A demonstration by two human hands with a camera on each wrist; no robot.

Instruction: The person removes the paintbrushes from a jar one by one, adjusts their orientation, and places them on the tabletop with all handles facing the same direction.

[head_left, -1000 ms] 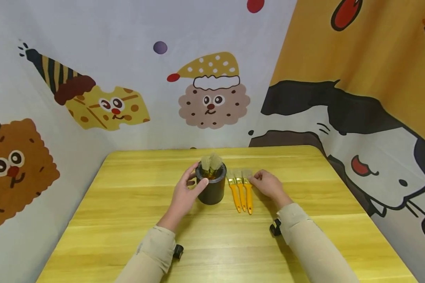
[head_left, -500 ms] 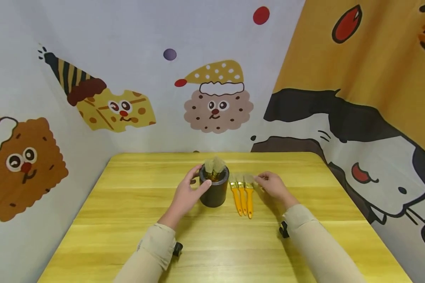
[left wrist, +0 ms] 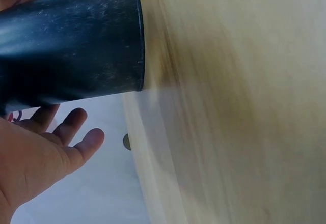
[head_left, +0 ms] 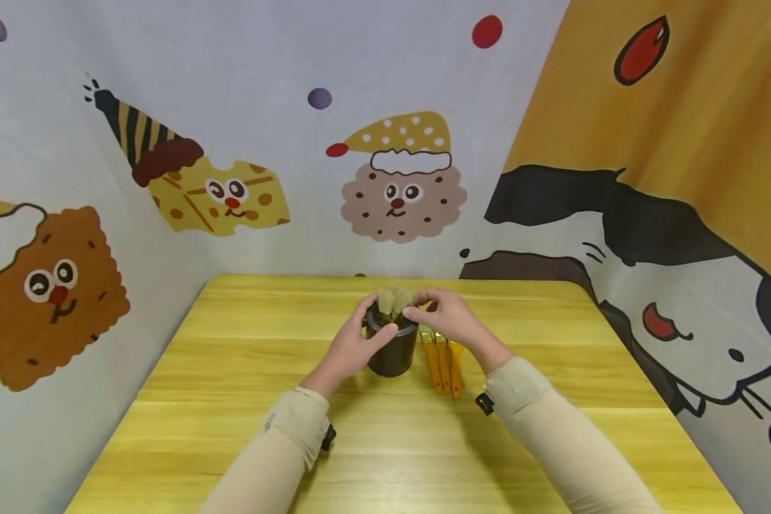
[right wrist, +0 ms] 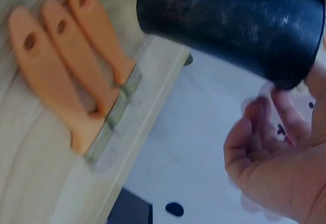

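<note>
A black cylindrical cup stands on the table with paintbrushes in it, pale bristles upward. My left hand holds the cup near its top, thumb at the near side of the rim and fingers round the left side. My right hand is at the right of the rim, thumb and index finger right at the bristles; I cannot tell whether they pinch a brush. To the right of the cup, three flat paintbrushes with orange-yellow handles lie side by side. In the right wrist view, their handles and metal ferrules show.
The wood-grain table reaches back to a cloth wall printed with cartoon figures. Dark camera mounts sit at both wrists.
My right hand has moved left from beside the lying paintbrushes to the bristles in the cup. The left hand stays at the cup. The head view has shifted slightly.
</note>
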